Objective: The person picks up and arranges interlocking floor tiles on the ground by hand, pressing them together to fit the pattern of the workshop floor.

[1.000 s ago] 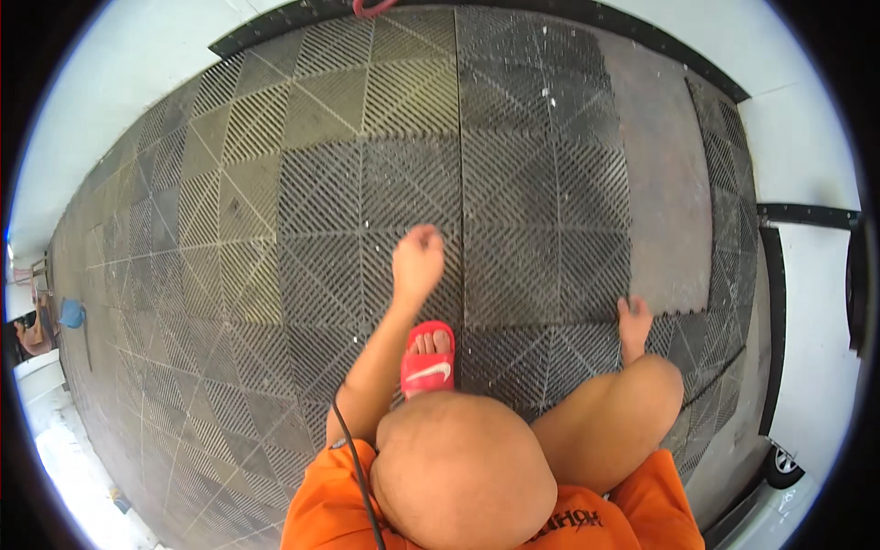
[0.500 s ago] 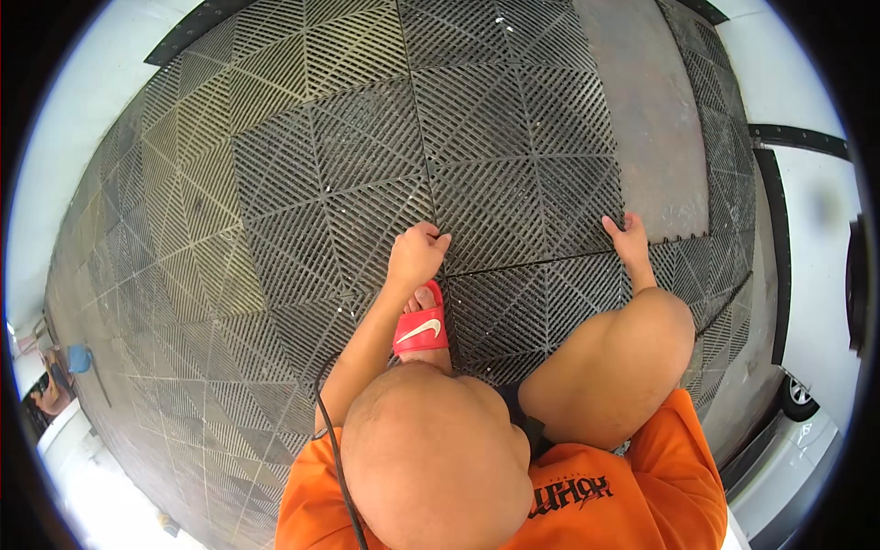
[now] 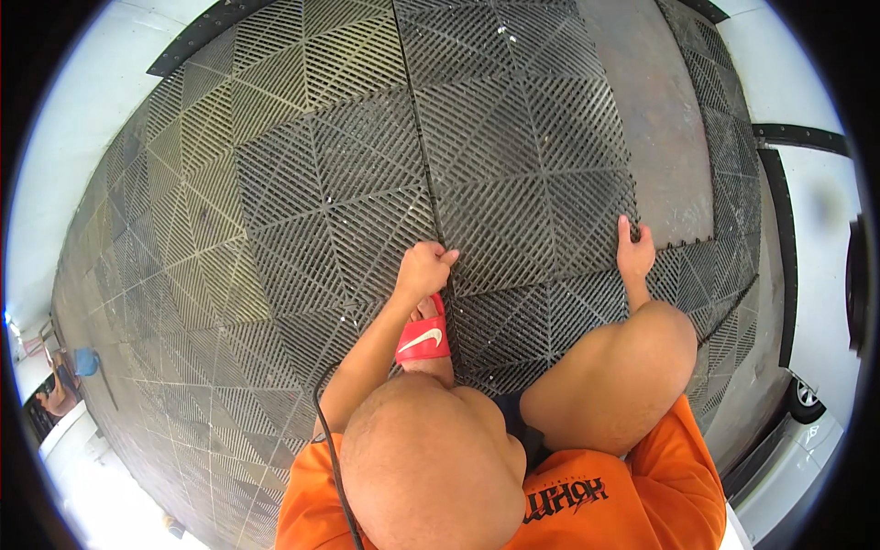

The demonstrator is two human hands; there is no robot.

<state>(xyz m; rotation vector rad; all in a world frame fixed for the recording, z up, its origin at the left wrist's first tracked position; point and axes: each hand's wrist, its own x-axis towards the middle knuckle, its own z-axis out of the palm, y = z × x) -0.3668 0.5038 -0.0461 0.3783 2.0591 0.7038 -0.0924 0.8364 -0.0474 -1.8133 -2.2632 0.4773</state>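
Note:
A dark slatted plastic floor tile [image 3: 527, 174] lies in front of me, its near edge over the tiles closest to my legs. My left hand [image 3: 427, 268] is closed at the tile's near left corner, its curled fingers mostly hidden. At the near right corner, my right hand [image 3: 634, 252] grips the edge with thumb and fingers apart around it. A dark seam [image 3: 423, 156] runs along the tile's left side, beside the neighbouring tiles [image 3: 335, 197]. To its right, bare grey floor [image 3: 667, 119] shows.
My foot in a red slide sandal [image 3: 423, 339] stands just below my left hand. A black cable [image 3: 323, 403] hangs beside my left arm. At the far right are a black edge strip [image 3: 779, 247] and a silver car [image 3: 788, 477]. A person [image 3: 60, 394] and a blue object [image 3: 86, 361] appear far left.
Both hands have come a little toward me and to the right. The tile between them has shifted the same way, and the seam at its left looks wider.

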